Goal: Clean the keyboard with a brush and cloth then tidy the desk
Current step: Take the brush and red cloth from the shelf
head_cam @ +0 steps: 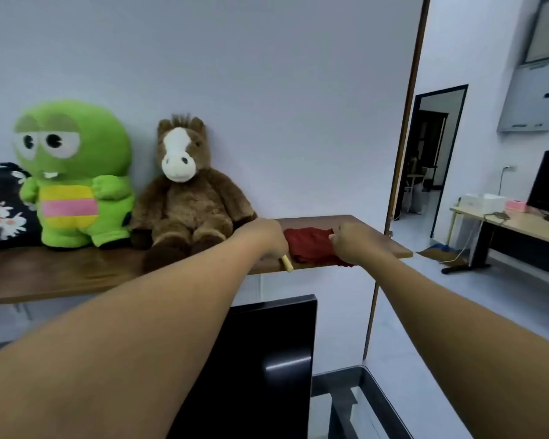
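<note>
Both your arms are stretched way out in front, bare forearms angling in toward each other. Your left hand (pixel 268 237) is curled around a brush handle (pixel 287 263), knuckles up; your right hand (pixel 352 242) is fisted, gripping the red cloth (pixel 309 245) just beside it.

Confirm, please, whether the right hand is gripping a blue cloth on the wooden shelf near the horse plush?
Not quite: the head view shows the cloth is red, not blue. The right hand does grip it on the wooden shelf near the horse plush.
</note>
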### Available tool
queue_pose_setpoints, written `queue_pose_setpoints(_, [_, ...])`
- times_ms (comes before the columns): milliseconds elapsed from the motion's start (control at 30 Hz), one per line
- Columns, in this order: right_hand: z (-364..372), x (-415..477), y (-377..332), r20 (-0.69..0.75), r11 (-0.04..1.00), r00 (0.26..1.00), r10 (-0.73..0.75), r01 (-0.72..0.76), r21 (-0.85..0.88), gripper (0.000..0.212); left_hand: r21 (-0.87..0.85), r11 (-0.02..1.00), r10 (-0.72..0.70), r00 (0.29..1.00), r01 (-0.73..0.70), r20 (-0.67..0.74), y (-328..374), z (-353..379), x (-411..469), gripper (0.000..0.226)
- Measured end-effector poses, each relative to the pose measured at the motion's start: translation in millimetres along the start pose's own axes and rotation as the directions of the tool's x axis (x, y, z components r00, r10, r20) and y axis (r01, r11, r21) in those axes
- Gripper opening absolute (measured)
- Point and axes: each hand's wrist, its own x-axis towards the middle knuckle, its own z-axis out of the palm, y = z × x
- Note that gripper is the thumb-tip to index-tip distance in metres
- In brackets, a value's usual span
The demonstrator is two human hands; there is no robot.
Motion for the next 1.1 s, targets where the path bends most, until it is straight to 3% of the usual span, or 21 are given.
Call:
queue_pose_setpoints(67, [10.6,8.4,5.1,-0.011,0.999,0.999,0.034,-0.034,0.006,0.035,-0.049,0.997,-0.053,0.998,0.055,0.033,0.7,11.0,19.5,0.015])
queue_pose_setpoints(167, [22.6,15.7,6.7,0.019,0.998,0.998,0.052,-0.052,-0.035,0.043,-0.062,0.994,-0.084,0.989,0.092,0.119,2.2,18.0,37.0,0.025])
queue_pose_setpoints(300, [25.6,30.3,8.1,0.049,0.996,0.997,0.067,-0.064,-0.067,0.056,0.061,0.992,-0.118,0.965,0.107,0.234,13.2,19.5,47.6,0.04])
queue_pose_setpoints(400, [26.8,41.2,3.2,0.127,0.994,0.985,0.113,-0.112,-0.01,0.059,0.116,0.985,-0.146,0.971,0.125,0.19,12.9,25.1,55.8,0.033])
queue_pose_setpoints(567, [24.2,41.2,-14.1,0.175,0.981,0.974,0.144,-0.164,0.102,0.035,0.124,0.979,-0.187,0.959,0.163,0.211,13.4,23.0,52.8,0.04])
queue_pose_setpoints(667, [15.8,33.9,-19.5,0.214,0.962,0.96,0.18,-0.217,0.166,0.029,0.222,0.973,-0.082,0.994,0.065,0.067,19.0,14.1,46.6,0.025])
queue_pose_setpoints(767, [-0.6,28.0,-10.5,0.036,0.948,0.991,0.126,-0.131,0.29,0.035,0.122,0.991,0.071,0.99,-0.056,-0.12,31.3,0.5,33.8,0.023])
queue_pose_setpoints(833, [-19.0,17.2,-0.9,-0.055,0.947,0.992,0.11,-0.088,0.309,0.037,-0.014,0.992,0.122,0.976,-0.127,-0.182,44.6,-13.5,17.2,0.007])
queue_pose_setpoints(867, [-30.3,11.0,5.3,-0.093,0.949,0.991,0.1,-0.067,0.307,0.037,-0.078,0.985,0.138,0.969,-0.156,-0.204,54.2,-20.4,5.8,0.013])
queue_pose_setpoints(967, [-65.0,-11.6,27.5,-0.197,0.962,0.975,0.101,-0.045,0.268,0.037,-0.163,0.947,0.233,0.942,-0.276,-0.242,86.5,-36.5,-33.7,0.025])
queue_pose_setpoints(1100, [-83.5,-73.6,60.7,-0.239,0.973,0.962,0.132,-0.08,0.217,0.035,-0.381,0.859,0.306,0.939,-0.343,-0.155,120.8,-14.9,-91.0,0.023])
